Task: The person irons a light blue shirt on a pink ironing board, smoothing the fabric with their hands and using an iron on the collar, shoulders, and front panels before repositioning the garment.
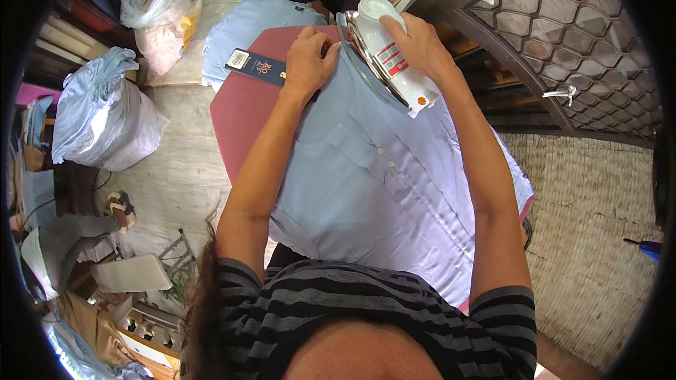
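Beside the left hand [310, 62] lies a navy tag [258, 66].

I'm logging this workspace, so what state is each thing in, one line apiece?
Iron: tilted; heat not visible.
Right hand: closed around the iron.
Ironing board: partly covered.
Light blue garment: spread over the board, lightly creased.
Left hand: curled, at the garment's upper edge; grip unclear.
Dark blue tag: lying flat on the board.
Plastic bag: filled.
Cloth bundle: heaped, rumpled on top.
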`<move>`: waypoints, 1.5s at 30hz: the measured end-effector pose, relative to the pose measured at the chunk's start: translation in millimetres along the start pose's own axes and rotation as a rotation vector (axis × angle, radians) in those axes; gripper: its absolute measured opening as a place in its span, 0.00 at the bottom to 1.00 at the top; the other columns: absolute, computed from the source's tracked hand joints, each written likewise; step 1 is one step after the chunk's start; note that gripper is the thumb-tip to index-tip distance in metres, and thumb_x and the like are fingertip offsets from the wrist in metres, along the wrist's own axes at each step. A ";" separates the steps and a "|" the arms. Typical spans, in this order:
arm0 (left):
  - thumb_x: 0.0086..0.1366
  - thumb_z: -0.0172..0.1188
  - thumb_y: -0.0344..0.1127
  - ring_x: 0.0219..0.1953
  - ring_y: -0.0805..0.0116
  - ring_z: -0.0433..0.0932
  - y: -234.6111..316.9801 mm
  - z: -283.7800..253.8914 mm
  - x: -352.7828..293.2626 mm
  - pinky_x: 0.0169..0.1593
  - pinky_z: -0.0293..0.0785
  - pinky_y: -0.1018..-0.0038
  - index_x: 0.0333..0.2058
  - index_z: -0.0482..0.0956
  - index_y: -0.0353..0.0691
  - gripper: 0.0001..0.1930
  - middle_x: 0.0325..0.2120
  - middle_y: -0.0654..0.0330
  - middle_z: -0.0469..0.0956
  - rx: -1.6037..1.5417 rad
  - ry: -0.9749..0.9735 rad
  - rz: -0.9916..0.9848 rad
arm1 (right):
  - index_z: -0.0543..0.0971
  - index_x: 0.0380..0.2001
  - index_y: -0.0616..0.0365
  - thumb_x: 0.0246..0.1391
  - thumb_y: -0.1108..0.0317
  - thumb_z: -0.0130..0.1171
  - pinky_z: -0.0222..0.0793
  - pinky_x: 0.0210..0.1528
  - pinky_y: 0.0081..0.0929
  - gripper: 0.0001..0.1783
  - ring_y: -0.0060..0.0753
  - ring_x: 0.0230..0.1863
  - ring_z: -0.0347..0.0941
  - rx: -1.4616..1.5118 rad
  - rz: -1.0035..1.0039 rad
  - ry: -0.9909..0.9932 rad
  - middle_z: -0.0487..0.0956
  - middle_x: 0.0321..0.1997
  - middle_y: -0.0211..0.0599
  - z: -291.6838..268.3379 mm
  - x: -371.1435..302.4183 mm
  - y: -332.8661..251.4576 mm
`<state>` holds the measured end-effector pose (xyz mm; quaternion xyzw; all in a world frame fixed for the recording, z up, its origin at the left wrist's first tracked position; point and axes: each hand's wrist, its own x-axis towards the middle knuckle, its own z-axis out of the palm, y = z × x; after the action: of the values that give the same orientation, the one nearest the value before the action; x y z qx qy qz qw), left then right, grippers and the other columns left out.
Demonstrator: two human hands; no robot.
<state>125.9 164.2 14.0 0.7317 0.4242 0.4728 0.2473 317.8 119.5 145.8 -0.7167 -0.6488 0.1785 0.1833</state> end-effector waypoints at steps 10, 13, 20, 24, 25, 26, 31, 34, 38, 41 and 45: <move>0.56 0.62 0.27 0.33 0.53 0.77 -11.6 0.5 1.0 0.38 0.73 0.64 0.31 0.80 0.34 0.04 0.30 0.52 0.75 -0.001 0.025 0.064 | 0.75 0.30 0.67 0.60 0.49 0.54 0.67 0.34 0.34 0.26 0.34 0.24 0.68 0.253 0.069 -0.134 0.74 0.22 0.47 -26.3 -62.3 22.3; 0.56 0.61 0.26 0.36 0.49 0.77 -12.1 -1.4 3.5 0.40 0.73 0.60 0.29 0.80 0.34 0.03 0.31 0.51 0.76 -0.013 0.023 0.076 | 0.76 0.32 0.68 0.60 0.48 0.54 0.68 0.34 0.35 0.26 0.36 0.24 0.70 0.198 -0.051 -0.123 0.76 0.23 0.48 -21.0 -58.8 21.1; 0.57 0.61 0.27 0.38 0.47 0.77 29.2 -52.3 15.4 0.41 0.74 0.59 0.30 0.80 0.34 0.03 0.34 0.50 0.76 0.129 -0.008 0.172 | 0.77 0.34 0.68 0.61 0.47 0.52 0.70 0.36 0.39 0.28 0.47 0.29 0.77 0.095 -0.094 -0.053 0.79 0.28 0.54 3.5 -9.0 2.6; 0.56 0.62 0.28 0.39 0.47 0.76 65.7 -82.3 -10.7 0.41 0.73 0.58 0.31 0.79 0.33 0.05 0.35 0.50 0.76 0.129 -0.132 0.240 | 0.79 0.36 0.65 0.61 0.46 0.51 0.70 0.37 0.39 0.27 0.49 0.30 0.77 0.070 -0.160 -0.073 0.80 0.30 0.55 -0.7 -28.8 15.6; 0.55 0.63 0.28 0.39 0.48 0.76 70.3 -85.5 -23.8 0.42 0.73 0.58 0.32 0.78 0.34 0.06 0.35 0.51 0.76 0.075 -0.183 0.217 | 0.79 0.37 0.65 0.61 0.47 0.51 0.70 0.37 0.39 0.27 0.49 0.30 0.78 0.062 -0.147 -0.078 0.80 0.30 0.55 -2.6 -32.6 21.1; 0.55 0.64 0.28 0.40 0.49 0.76 72.8 -87.8 -40.7 0.43 0.73 0.58 0.32 0.78 0.34 0.07 0.36 0.53 0.76 0.026 -0.229 0.191 | 0.79 0.37 0.65 0.61 0.47 0.51 0.70 0.37 0.40 0.27 0.49 0.30 0.78 0.055 -0.141 -0.085 0.80 0.30 0.55 -4.3 -35.9 19.9; 0.55 0.65 0.32 0.53 0.50 0.72 104.4 -47.1 -116.3 0.52 0.68 0.56 0.46 0.78 0.38 0.18 0.50 0.52 0.74 0.004 -0.391 0.249 | 0.79 0.38 0.64 0.60 0.47 0.52 0.70 0.39 0.40 0.27 0.49 0.31 0.78 0.001 -0.245 -0.072 0.81 0.31 0.55 -3.9 -9.4 22.2; 0.56 0.67 0.44 0.66 0.47 0.60 115.5 -22.6 -151.9 0.61 0.59 0.49 0.56 0.72 0.43 0.30 0.63 0.51 0.64 0.128 -0.472 0.258 | 0.79 0.41 0.65 0.63 0.48 0.52 0.70 0.37 0.32 0.26 0.31 0.29 0.73 -0.014 -0.228 -0.060 0.80 0.29 0.44 4.8 5.6 22.4; 0.58 0.65 0.50 0.68 0.47 0.56 118.3 -18.7 -170.4 0.66 0.53 0.50 0.59 0.71 0.45 0.31 0.66 0.52 0.60 0.233 -0.472 0.258 | 0.80 0.39 0.63 0.60 0.43 0.50 0.71 0.41 0.38 0.29 0.46 0.33 0.79 0.006 -0.230 -0.113 0.81 0.33 0.52 -4.6 -12.1 19.9; 0.59 0.64 0.52 0.69 0.47 0.54 117.9 -20.5 -171.5 0.67 0.50 0.50 0.59 0.71 0.46 0.32 0.66 0.52 0.60 0.256 -0.475 0.264 | 0.80 0.40 0.63 0.60 0.43 0.50 0.71 0.41 0.39 0.29 0.44 0.33 0.79 -0.007 -0.250 -0.113 0.82 0.33 0.52 -3.5 -12.3 23.6; 0.60 0.64 0.50 0.68 0.47 0.56 115.9 -24.1 -169.6 0.67 0.51 0.50 0.59 0.71 0.46 0.30 0.65 0.52 0.62 0.207 -0.457 0.274 | 0.80 0.37 0.63 0.62 0.45 0.52 0.66 0.27 0.28 0.27 0.23 0.21 0.68 0.058 -0.400 -0.041 0.72 0.18 0.33 -1.2 0.3 19.0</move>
<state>116.3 -41.7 31.0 0.8912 0.3004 0.2788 0.1943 334.8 118.1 137.4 -0.5641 -0.7764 0.1717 0.2226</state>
